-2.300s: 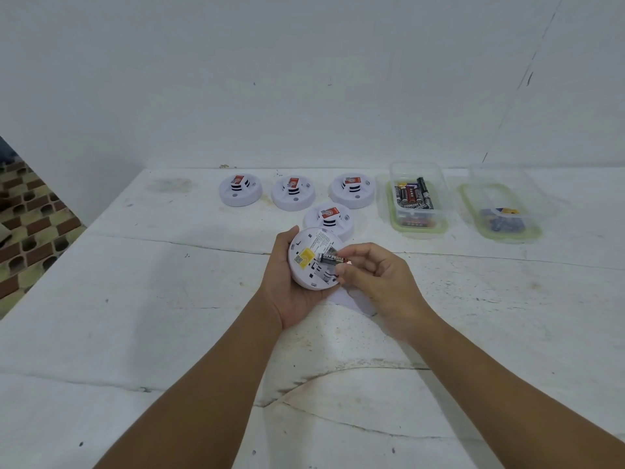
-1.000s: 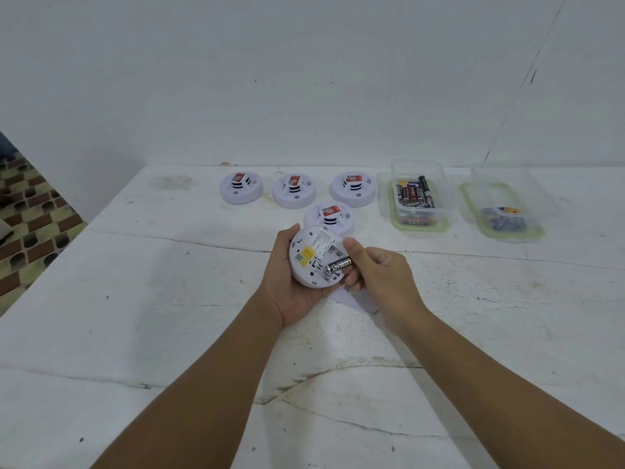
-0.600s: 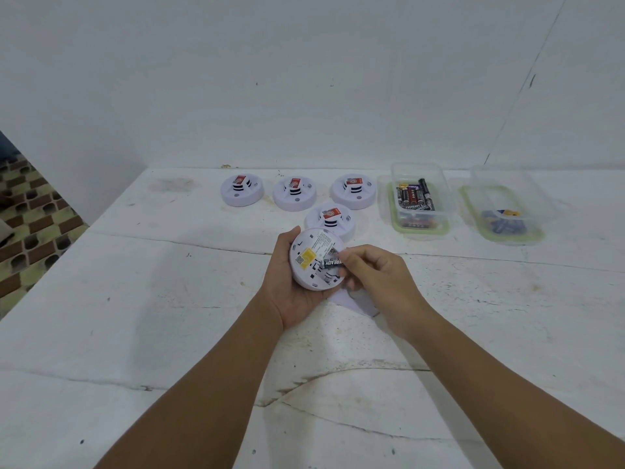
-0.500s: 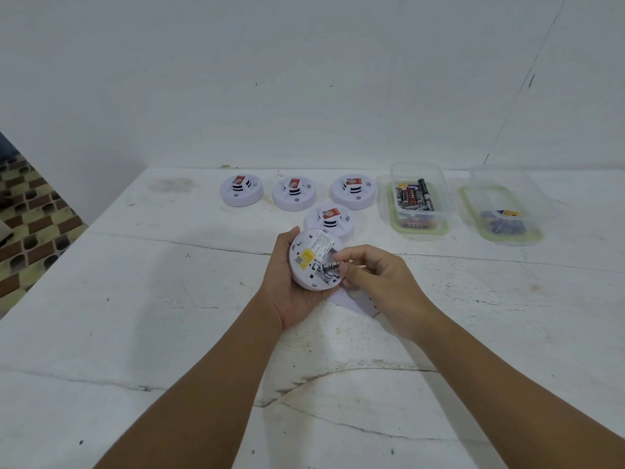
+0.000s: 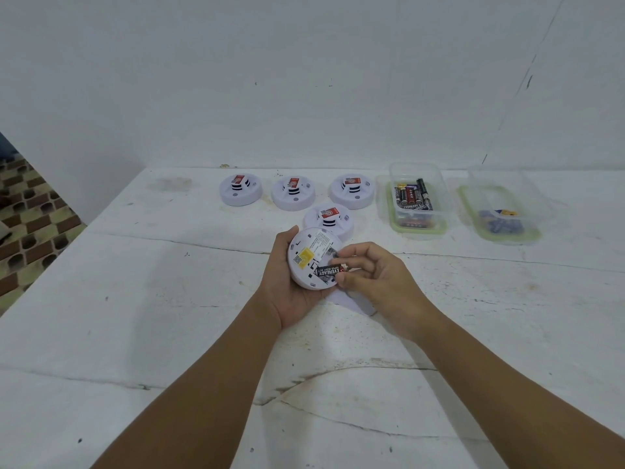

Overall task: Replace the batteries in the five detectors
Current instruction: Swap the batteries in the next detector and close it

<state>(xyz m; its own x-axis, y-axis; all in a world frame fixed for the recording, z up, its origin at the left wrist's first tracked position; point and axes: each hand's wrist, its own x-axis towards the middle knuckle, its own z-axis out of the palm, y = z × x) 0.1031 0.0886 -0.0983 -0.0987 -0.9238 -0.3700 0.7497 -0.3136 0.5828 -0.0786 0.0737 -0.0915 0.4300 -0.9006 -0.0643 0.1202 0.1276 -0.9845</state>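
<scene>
We cradle one detector [image 5: 311, 257] underside-up in our left hand [image 5: 287, 292], above the worktop [image 5: 135, 333]. Our right hand [image 5: 375, 282] pinches a battery [image 5: 329, 270] at its right end; it lies crosswise on the detector, metal tip toward that hand. Toward the far edge we count four detectors [image 5: 293, 194], then two clear boxes [image 5: 417, 201], the left one holding batteries.
</scene>
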